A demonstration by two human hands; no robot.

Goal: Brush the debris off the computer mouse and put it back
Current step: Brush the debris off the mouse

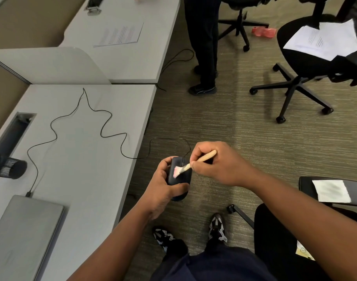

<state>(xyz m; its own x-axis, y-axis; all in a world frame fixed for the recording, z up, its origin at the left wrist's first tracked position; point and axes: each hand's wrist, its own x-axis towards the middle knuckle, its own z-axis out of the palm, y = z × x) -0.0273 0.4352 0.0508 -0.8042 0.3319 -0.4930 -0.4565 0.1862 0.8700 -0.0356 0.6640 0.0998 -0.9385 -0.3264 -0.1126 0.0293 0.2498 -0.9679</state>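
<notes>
**Mouse held off the desk edge, brush on its back**

The left hand [163,185] curls round the black mouse [178,179], thumb across its near end, fingers wrapped on its far side. It holds the mouse over the carpet [234,122], just right of the desk [88,159] edge. The right hand [218,163] pinches a wooden brush [196,161]; its pale bristles touch the mouse's top.

A dark mesh cup [12,168] lies on the desk well left of the left hand; what it holds cannot be told.

The mouse cable [80,116] runs from the mouse up over the desk edge and snakes across the top. A closed laptop [21,236] lies on the desk, left of the left forearm. Right of the right arm, a chair [325,191] carries a white sheet. Beyond the hands, open carpet stretches to a standing person's legs [204,47] and an office chair with papers [307,57].
</notes>
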